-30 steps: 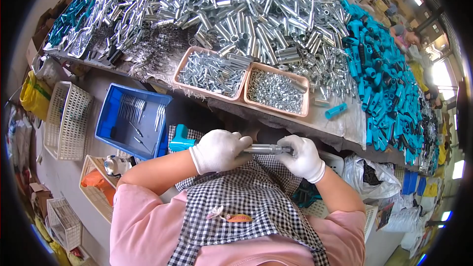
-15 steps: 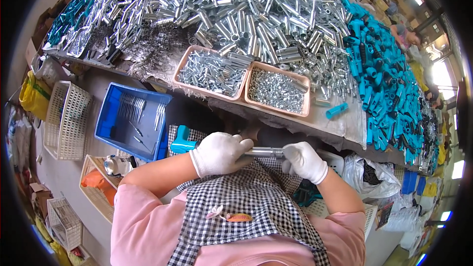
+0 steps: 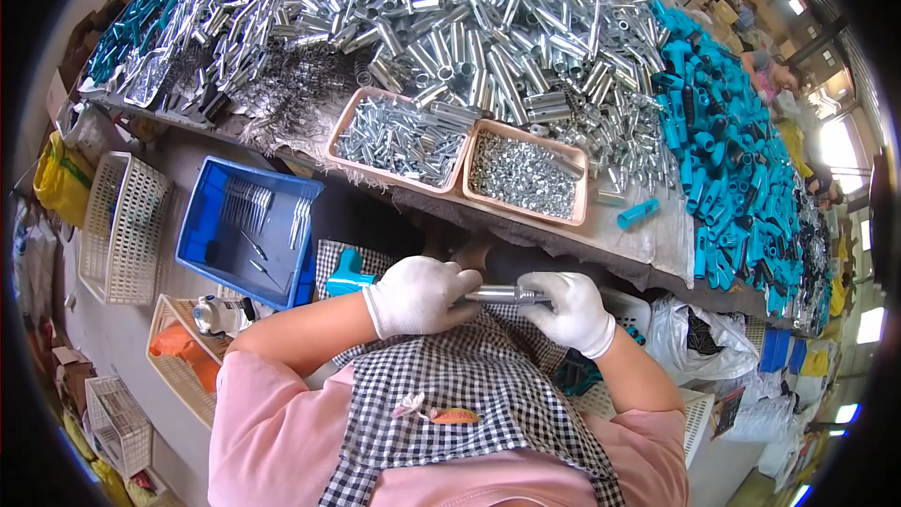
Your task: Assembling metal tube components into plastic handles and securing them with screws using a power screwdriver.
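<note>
In front of the checked apron lies a teal-handled metal tube, held level across my body. My left hand, in a white glove, is wrapped round its middle, and the teal handle end sticks out to the left. At the opposite end my right hand, also gloved, has its fingers closed round the ridged tip of the tube. The glove partly hides that tip. Whether a smaller part sits in the right fingers I cannot tell.
A table beyond bears a heap of metal tubes and teal plastic parts. At its near edge are a tray of metal pins and a tray of small metal parts. A blue crate holding slim tools stands left.
My right hand has turned at the tube's tip, its fingers now more over the top and the wrist lower. The teal handle has tilted slightly. My left hand keeps its hold.
</note>
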`<state>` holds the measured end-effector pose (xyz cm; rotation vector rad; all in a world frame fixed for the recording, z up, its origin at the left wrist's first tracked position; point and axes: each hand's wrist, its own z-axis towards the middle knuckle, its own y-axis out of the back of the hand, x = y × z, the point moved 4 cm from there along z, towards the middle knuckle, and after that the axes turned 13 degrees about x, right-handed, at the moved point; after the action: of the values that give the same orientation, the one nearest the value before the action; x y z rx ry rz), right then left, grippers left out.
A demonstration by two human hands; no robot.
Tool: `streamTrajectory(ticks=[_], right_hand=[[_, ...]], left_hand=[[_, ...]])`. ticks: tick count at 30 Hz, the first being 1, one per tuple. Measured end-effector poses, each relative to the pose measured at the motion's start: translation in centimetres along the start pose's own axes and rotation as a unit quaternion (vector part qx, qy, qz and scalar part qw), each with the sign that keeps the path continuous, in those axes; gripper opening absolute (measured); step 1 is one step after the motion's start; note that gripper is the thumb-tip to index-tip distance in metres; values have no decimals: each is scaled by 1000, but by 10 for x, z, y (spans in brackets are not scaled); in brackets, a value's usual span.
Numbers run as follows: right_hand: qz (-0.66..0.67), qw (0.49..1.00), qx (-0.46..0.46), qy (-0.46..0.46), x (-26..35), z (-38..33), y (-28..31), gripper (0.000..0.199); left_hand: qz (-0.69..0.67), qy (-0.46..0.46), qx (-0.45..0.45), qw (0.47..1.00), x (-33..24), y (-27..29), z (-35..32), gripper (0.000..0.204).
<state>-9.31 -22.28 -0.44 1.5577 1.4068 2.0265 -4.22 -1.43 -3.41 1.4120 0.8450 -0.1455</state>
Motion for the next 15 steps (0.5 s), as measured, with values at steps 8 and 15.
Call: streamTrajectory(ticks=[8, 15], right_hand=[[-19, 999, -23, -27, 8, -2, 2, 41], [222, 951, 113, -182, -19, -10, -13, 51]], left_hand=[[5, -4, 4, 1000, -3, -2, -1, 34], [26, -5, 10, 1000, -3, -3, 0, 34]])
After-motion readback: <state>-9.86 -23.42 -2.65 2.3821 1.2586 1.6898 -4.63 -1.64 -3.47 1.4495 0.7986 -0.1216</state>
